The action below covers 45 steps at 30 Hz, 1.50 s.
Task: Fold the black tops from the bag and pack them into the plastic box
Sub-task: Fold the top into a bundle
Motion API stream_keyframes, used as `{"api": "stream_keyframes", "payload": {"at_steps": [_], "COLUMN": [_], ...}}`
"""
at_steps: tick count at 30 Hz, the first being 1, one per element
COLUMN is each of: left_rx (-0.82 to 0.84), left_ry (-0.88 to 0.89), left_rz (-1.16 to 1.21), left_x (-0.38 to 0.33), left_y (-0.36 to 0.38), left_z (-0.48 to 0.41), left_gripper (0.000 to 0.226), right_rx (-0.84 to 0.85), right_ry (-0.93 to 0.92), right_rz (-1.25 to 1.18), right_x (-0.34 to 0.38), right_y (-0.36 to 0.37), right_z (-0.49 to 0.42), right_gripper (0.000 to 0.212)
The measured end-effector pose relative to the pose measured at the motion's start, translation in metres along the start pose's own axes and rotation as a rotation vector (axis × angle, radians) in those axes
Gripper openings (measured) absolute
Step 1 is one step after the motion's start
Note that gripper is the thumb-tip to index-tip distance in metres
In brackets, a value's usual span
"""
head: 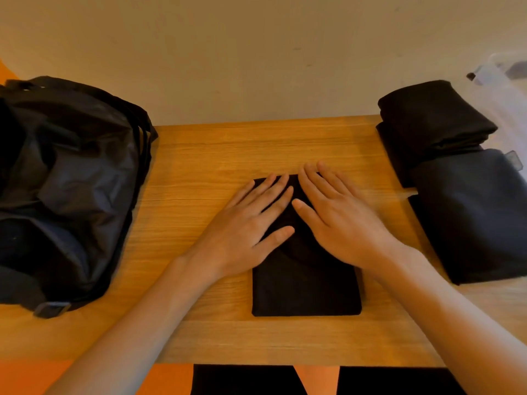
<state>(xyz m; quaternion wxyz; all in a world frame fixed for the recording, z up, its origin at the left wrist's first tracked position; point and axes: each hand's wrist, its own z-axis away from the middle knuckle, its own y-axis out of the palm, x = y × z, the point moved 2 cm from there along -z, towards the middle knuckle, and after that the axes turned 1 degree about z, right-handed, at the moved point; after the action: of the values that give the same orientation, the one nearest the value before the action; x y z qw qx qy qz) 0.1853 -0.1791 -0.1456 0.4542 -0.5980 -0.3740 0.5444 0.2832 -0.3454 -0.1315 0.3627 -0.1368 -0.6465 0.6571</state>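
Note:
A black top (pixel 306 289), folded into a small rectangle, lies in the middle of the wooden table (pixel 199 155). My left hand (pixel 251 223) and my right hand (pixel 339 220) lie flat on its far half, fingers straight and spread, pressing it down. The black bag (pixel 68 181) sits crumpled at the table's left end. Two folded black tops (pixel 436 124) (pixel 473 215) lie at the right end. The clear plastic box (pixel 504 72) shows at the far right edge, blurred.
A pale wall stands right behind the table's far edge. The table's near edge runs along the bottom, with my lap and an orange floor below it. Bare wood shows between the bag and the folded top.

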Motion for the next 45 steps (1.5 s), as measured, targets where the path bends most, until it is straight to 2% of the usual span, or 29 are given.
{"api": "stream_keyframes", "payload": {"at_steps": [5, 8, 10, 11, 13, 16, 21, 27, 41, 45], "left_rx": [-0.123, -0.399, -0.487, -0.463, -0.36, -0.279, -0.348, -0.304, -0.299, -0.408], "left_ry": [-0.026, -0.232, -0.419, -0.493, -0.587, -0.619, -0.668, -0.705, -0.709, -0.706], "left_rz": [0.077, 0.211, 0.272, 0.302, 0.36, 0.352, 0.491, 0.602, 0.511, 0.45], "left_x": [0.004, -0.015, -0.033, -0.041, -0.055, -0.069, -0.076, -0.081, -0.085, -0.087], "left_y": [-0.01, -0.02, -0.019, -0.016, -0.007, -0.001, -0.002, -0.002, 0.002, -0.002], "left_z": [0.015, 0.041, 0.062, 0.07, 0.082, 0.092, 0.1, 0.112, 0.119, 0.112], "left_gripper": [0.06, 0.046, 0.032, 0.032, 0.039, 0.034, 0.02, 0.017, 0.021, 0.017], "right_rx": [-0.073, -0.356, -0.476, -0.461, -0.336, -0.246, -0.328, -0.337, -0.336, -0.377], "right_ry": [-0.001, 0.112, 0.266, 0.322, 0.354, 0.345, 0.322, 0.311, 0.307, 0.34], "right_rz": [-0.224, -0.343, -0.38, -0.377, -0.32, -0.326, -0.408, -0.492, -0.436, -0.331], "right_x": [-0.001, -0.005, -0.006, -0.006, -0.002, 0.005, 0.008, 0.009, 0.012, 0.015], "right_y": [-0.006, -0.009, -0.008, -0.006, 0.003, 0.015, 0.021, 0.023, 0.021, 0.016], "right_z": [0.023, 0.057, 0.081, 0.09, 0.102, 0.114, 0.127, 0.144, 0.148, 0.141], "right_gripper": [0.071, 0.057, 0.038, 0.032, 0.036, 0.04, 0.028, 0.024, 0.023, 0.024]}}
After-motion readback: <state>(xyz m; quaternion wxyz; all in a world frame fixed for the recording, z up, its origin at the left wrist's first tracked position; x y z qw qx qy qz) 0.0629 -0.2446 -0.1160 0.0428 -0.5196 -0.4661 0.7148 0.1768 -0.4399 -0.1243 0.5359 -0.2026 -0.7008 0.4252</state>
